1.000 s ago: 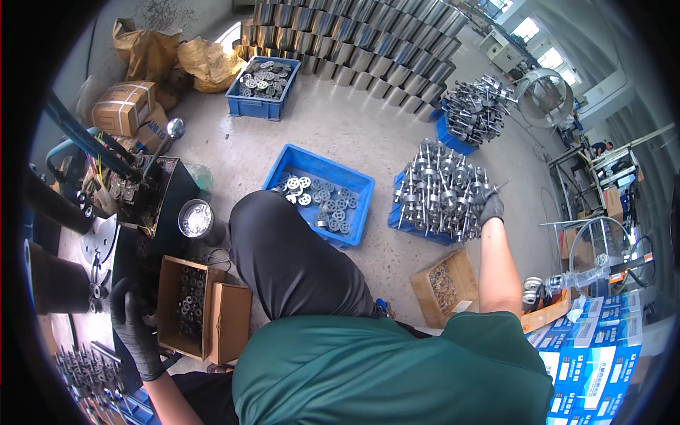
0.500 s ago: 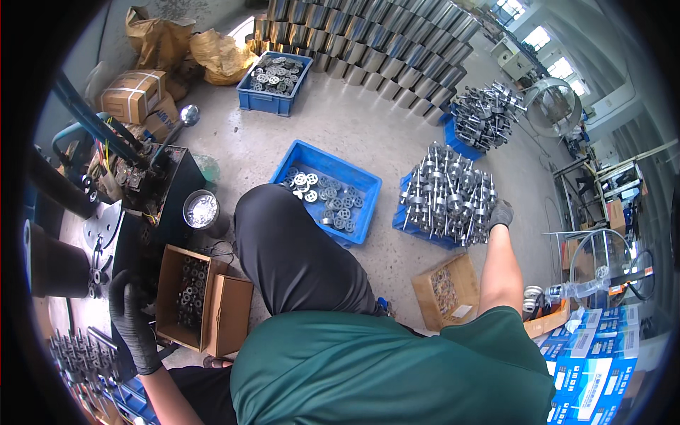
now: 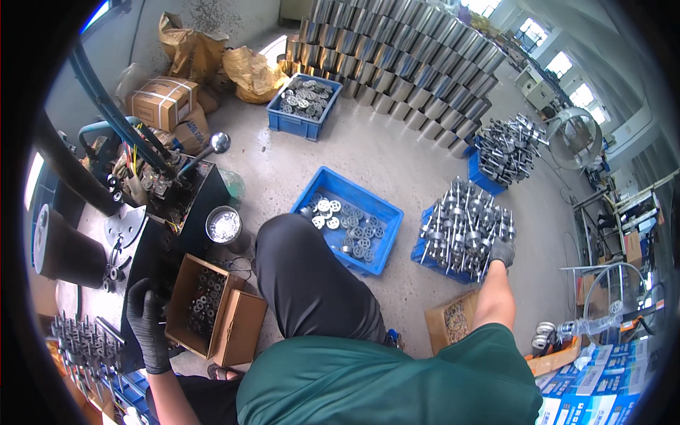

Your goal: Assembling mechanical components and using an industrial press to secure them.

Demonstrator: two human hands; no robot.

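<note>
Head view, right hand (image 3: 501, 252) gripping a metal shaft (image 3: 464, 227), left hand (image 3: 147, 322) grip unclear beside cardboard box (image 3: 205, 306).

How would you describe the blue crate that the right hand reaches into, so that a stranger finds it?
Start from the person's dark-trousered knee. Right of it lie two blue crates: flat discs fill the nearer crate, and the right hand touches the farther crate. Only it bristles with upright metal shafts.

Strapped brown cartons (image 3: 161, 101) stand upper left; blue-and-white boxes (image 3: 602, 386) are stacked at lower right.
</note>
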